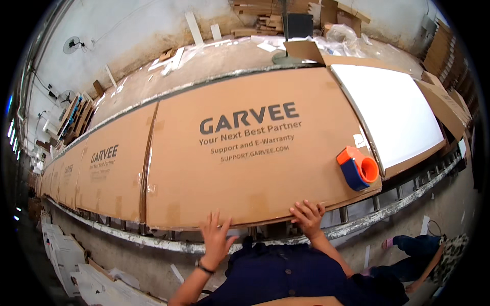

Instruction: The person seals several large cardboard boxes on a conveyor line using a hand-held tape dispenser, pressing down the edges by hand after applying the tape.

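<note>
A large flat brown carton with dark printing lies closed on a roller conveyor in front of me. My left hand is at its near edge, fingers spread and holding nothing; whether the fingertips touch the cardboard I cannot tell. Further right, my right hand rests its fingers on the same edge, apart and with nothing in them. An orange and blue tape dispenser sits on the carton's near right corner, beyond my right hand.
More flat cartons line the conveyor to the left. On the right is an open carton with a white panel. The conveyor's metal rail runs before me. Another person is at the lower right. White-wrapped stacks stand lower left.
</note>
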`<state>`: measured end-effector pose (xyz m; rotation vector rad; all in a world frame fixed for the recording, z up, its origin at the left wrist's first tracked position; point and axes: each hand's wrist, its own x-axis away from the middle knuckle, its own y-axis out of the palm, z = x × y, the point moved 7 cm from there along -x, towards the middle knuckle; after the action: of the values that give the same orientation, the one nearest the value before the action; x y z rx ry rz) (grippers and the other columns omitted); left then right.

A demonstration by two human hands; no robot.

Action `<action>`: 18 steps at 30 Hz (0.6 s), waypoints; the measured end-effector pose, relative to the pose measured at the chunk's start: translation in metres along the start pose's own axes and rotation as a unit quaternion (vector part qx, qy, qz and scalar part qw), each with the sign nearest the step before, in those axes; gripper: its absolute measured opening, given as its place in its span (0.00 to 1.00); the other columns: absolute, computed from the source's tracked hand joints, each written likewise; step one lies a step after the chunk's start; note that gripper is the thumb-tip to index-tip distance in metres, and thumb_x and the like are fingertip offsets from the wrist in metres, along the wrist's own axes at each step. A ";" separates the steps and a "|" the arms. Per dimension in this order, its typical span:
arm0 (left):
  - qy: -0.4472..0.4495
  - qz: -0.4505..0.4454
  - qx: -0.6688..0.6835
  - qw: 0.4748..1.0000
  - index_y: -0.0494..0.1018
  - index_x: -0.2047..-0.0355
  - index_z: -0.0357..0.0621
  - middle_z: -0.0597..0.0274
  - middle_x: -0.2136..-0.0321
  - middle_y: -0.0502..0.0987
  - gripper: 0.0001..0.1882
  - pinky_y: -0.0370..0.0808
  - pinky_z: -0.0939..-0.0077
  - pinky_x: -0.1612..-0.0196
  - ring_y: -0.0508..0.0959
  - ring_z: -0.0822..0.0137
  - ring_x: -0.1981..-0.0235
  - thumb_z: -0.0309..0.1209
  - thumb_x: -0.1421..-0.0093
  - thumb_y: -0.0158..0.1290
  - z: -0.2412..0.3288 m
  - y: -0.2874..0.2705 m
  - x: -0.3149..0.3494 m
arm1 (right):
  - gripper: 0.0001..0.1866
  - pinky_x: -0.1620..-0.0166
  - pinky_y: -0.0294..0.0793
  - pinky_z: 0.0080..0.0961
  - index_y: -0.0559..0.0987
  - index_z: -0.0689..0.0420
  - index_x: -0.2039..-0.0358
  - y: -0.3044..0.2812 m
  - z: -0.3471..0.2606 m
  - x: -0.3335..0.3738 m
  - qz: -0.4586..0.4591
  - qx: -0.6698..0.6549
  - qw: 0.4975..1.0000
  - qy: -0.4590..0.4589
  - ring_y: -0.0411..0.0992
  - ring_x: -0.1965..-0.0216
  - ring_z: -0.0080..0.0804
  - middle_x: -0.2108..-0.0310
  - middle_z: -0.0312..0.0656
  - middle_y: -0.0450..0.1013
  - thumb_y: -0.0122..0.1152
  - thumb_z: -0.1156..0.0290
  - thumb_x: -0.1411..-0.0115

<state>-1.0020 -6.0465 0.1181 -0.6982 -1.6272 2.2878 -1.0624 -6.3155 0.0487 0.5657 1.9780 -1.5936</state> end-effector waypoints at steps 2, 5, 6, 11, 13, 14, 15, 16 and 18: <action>-0.014 -0.062 -0.039 0.997 0.64 0.42 0.60 0.53 0.40 0.60 0.38 0.54 0.48 0.39 0.60 0.57 0.39 0.38 0.55 0.64 -0.014 0.028 -0.013 | 0.17 0.39 0.48 0.35 0.80 0.35 0.58 -0.002 -0.003 0.000 0.010 -0.003 1.000 -0.008 0.66 0.48 0.24 0.54 0.24 0.73 0.49 0.46 0.41; 0.108 -0.087 -0.057 0.989 0.61 0.40 0.60 0.57 0.38 0.58 0.43 0.56 0.49 0.40 0.60 0.57 0.39 0.40 0.58 0.65 -0.007 0.053 -0.019 | 0.17 0.40 0.48 0.33 0.80 0.36 0.58 0.000 -0.002 0.008 0.041 0.003 0.999 -0.012 0.66 0.48 0.24 0.54 0.24 0.73 0.49 0.46 0.41; 0.117 -0.081 -0.052 0.988 0.61 0.40 0.60 0.59 0.38 0.58 0.43 0.56 0.50 0.39 0.60 0.57 0.38 0.39 0.59 0.65 -0.008 0.054 -0.022 | 0.17 0.40 0.48 0.33 0.80 0.36 0.58 0.000 0.001 0.008 0.041 -0.001 0.999 -0.015 0.66 0.48 0.24 0.54 0.24 0.73 0.49 0.46 0.41; 0.115 -0.037 0.006 0.993 0.64 0.42 0.59 0.59 0.39 0.61 0.43 0.57 0.52 0.39 0.61 0.57 0.39 0.38 0.61 0.66 0.001 0.043 -0.025 | 0.15 0.41 0.49 0.32 0.80 0.37 0.59 -0.009 0.002 -0.006 0.013 -0.016 1.000 0.015 0.66 0.50 0.23 0.56 0.23 0.73 0.53 0.49 0.43; 0.108 -0.034 0.017 0.993 0.66 0.43 0.59 0.60 0.40 0.62 0.41 0.57 0.53 0.39 0.62 0.58 0.39 0.38 0.61 0.66 0.000 0.048 -0.021 | 0.12 0.42 0.53 0.36 0.80 0.41 0.62 -0.023 0.005 -0.011 0.011 -0.052 0.998 0.029 0.67 0.49 0.28 0.56 0.29 0.73 0.60 0.57 0.46; 0.114 -0.027 0.018 0.993 0.66 0.43 0.59 0.60 0.40 0.62 0.41 0.57 0.53 0.39 0.62 0.58 0.39 0.38 0.61 0.66 0.002 0.049 -0.019 | 0.11 0.44 0.56 0.38 0.80 0.44 0.62 -0.027 0.016 -0.015 -0.008 -0.152 0.985 0.076 0.67 0.50 0.31 0.57 0.33 0.73 0.62 0.62 0.48; 0.110 -0.022 0.013 0.994 0.66 0.43 0.58 0.61 0.40 0.62 0.40 0.57 0.53 0.39 0.62 0.58 0.40 0.37 0.61 0.66 0.001 0.049 -0.017 | 0.12 0.46 0.59 0.40 0.80 0.47 0.62 -0.031 0.026 -0.020 -0.027 -0.251 0.960 0.121 0.67 0.50 0.34 0.57 0.36 0.73 0.63 0.68 0.49; 0.097 -0.015 0.004 0.995 0.67 0.43 0.58 0.61 0.40 0.63 0.40 0.58 0.54 0.39 0.63 0.59 0.40 0.37 0.61 0.66 -0.005 0.048 -0.014 | 0.14 0.48 0.63 0.42 0.78 0.53 0.62 -0.066 0.022 -0.042 0.025 -0.199 0.974 0.108 0.67 0.52 0.42 0.58 0.44 0.72 0.61 0.76 0.52; 0.099 -0.003 0.003 0.995 0.67 0.43 0.58 0.62 0.40 0.63 0.40 0.58 0.54 0.39 0.63 0.59 0.40 0.37 0.61 0.66 -0.004 0.046 -0.011 | 0.15 0.47 0.63 0.40 0.77 0.56 0.60 -0.118 0.051 -0.057 0.126 -0.075 0.985 0.092 0.67 0.53 0.46 0.57 0.47 0.71 0.61 0.77 0.51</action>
<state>-0.9871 -6.0639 0.0762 -0.8868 -1.5280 2.1403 -1.0843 -6.3903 0.1658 0.8897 2.0424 -1.2666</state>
